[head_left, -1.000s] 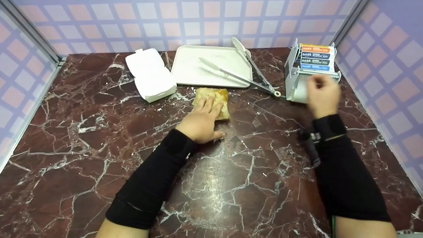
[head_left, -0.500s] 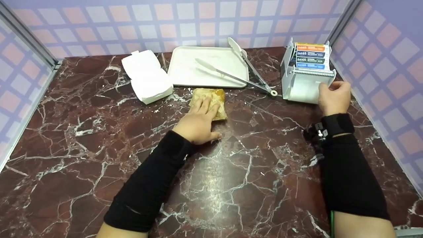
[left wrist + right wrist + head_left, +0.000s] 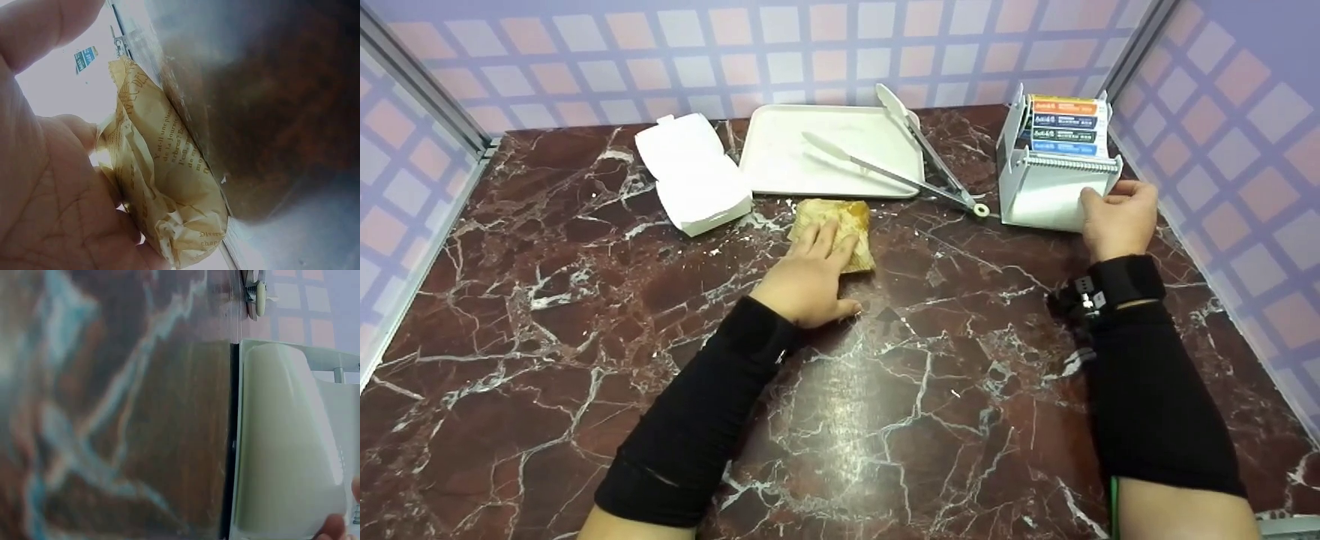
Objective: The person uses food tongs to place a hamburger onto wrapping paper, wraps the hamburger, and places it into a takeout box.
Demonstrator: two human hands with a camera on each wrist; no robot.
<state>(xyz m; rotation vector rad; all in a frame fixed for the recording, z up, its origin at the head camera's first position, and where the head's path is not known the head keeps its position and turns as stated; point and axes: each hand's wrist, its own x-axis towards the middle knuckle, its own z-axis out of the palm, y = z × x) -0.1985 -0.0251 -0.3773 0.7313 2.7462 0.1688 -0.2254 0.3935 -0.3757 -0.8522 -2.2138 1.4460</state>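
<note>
My left hand (image 3: 808, 283) rests on a packet wrapped in tan printed paper (image 3: 861, 225), its fingers extended across the top. The left wrist view shows the folded, crumpled end of the wrapping paper (image 3: 180, 146) beside the palm. At the right, my right hand (image 3: 1121, 217) pinches the right edge of a white label strip (image 3: 1046, 196), thumb in front and fingers curled. That strip hangs at the front of a label dispenser (image 3: 1011, 184) carrying rows of coloured labels (image 3: 1063, 124). In the right wrist view, fingertips (image 3: 333, 527) meet the pale strip's lower corner.
An open white paper box (image 3: 701, 176) stands at the back left. A cream tray (image 3: 780, 161) lies behind the packet, with metal tongs (image 3: 892, 176) across its right side. Small white crumbs dot the dark marbled table (image 3: 840, 420). Tiled panels (image 3: 840, 52) enclose the back and sides.
My right hand has moved from over the dispenser's front to its lower right edge and taken hold there. The white strip now looks flatter. My left hand stays on the packet.
</note>
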